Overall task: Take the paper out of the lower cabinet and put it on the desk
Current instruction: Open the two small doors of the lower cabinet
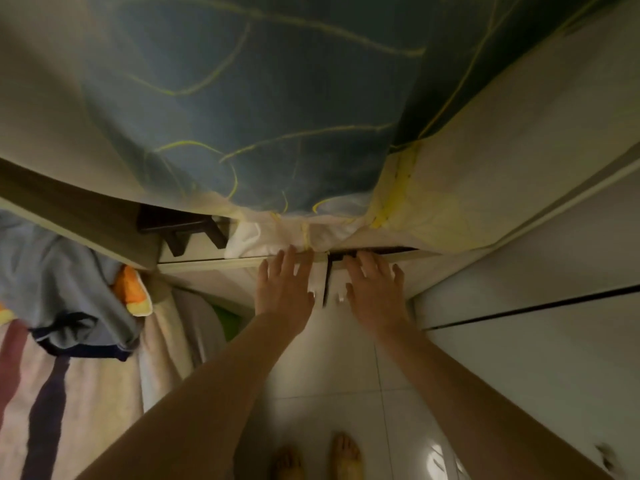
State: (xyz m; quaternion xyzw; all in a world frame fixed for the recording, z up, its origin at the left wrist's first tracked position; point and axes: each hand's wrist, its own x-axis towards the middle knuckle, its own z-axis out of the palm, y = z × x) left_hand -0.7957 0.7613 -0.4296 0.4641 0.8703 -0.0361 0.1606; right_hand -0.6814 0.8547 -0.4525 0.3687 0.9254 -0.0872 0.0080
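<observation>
- Head view: both arms reached forward and down to the centre of the frame, at a pair of low white cabinet doors (320, 282).
- Left hand (284, 285) lay flat on the left door, fingers spread, holding nothing.
- Right hand (375, 289) lay flat on the right door, fingers spread, holding nothing; slightly motion-blurred.
- Dark vertical gap (325, 282) ran between the two doors, with a dark slot along the top edge right of centre. Couldn't tell how far open they were.
- Paper wasn't visible; cabinet interior was hidden.
- Blue cloth with yellow lines (259, 116) filled the upper centre, its pale hem hanging down to the fingertips of the left hand.
- Tall white cupboard panels (536, 237) ran down the right side.
- Dark wooden stool (180, 226) sat at left centre; striped fabric (69, 393) at lower left.
- Bare feet (318, 459) on white floor tiles (329, 368) at bottom centre.
</observation>
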